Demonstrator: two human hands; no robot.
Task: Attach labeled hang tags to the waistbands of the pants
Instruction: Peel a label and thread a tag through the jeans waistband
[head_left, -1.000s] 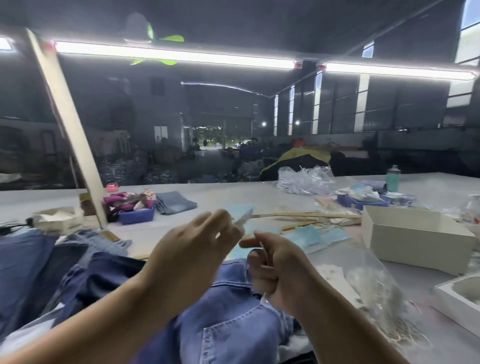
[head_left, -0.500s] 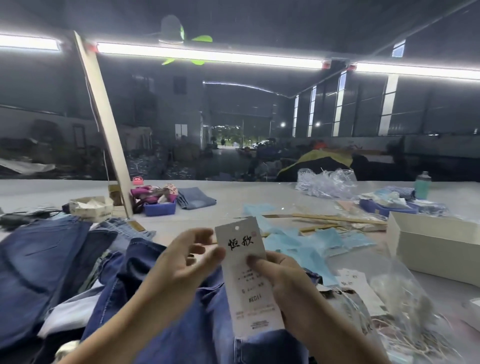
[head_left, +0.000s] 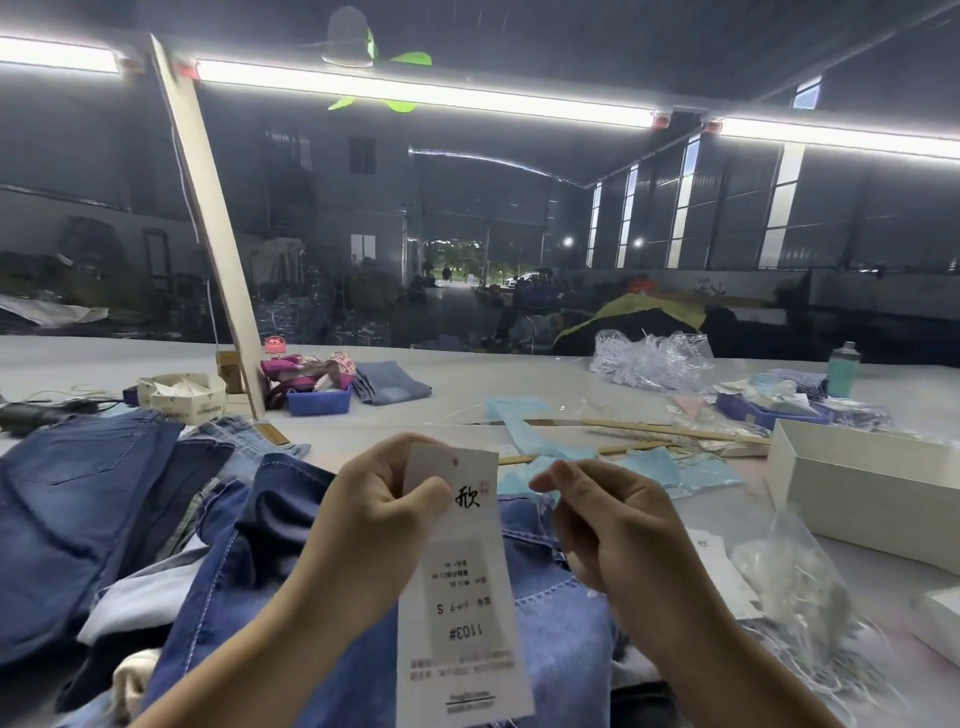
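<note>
Left hand: the left hand (head_left: 374, 525) pinches the hang tag (head_left: 462, 587) near its top edge, thumb over the print.
Right hand: the right hand (head_left: 613, 535) is curled, just beside the tag at 3 o'clock; whether it holds a string, I cannot tell.
Tag: long white card, punched hole, reads "S" and "1103#", held over the jeans (head_left: 270, 561).
Jeans: blue denim, pale stitching, heaped at 8 o'clock.
Room: bare grey table (head_left: 467, 384) at 12 o'clock; white box (head_left: 862, 493) at 3 o'clock.
</note>
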